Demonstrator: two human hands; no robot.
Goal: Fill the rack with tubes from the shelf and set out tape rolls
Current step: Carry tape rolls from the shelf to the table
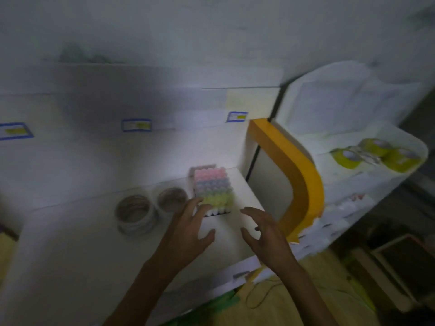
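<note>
On a white table (pixel 82 243) stands a rack (pixel 213 191) full of tubes with pink, blue, green and yellow caps. The left hand (pixel 188 229), fingers spread, touches its near left corner; the right hand (pixel 263 234) hovers open just beside it. Two white tape rolls (pixel 136 214) lie left of the rack; yellow tape rolls (pixel 376 156) sit on a white shelf (pixel 353 184) to the right

Both bare forearms reach forward, left hand (pixel 188 228) and right hand (pixel 263 234) empty, fingers spread.

A stockroom: white shelves (pixel 131 243) with blue-bordered labels (pixel 136 125) and yellow tape rolls (pixel 374 156) stocked alongside
</note>
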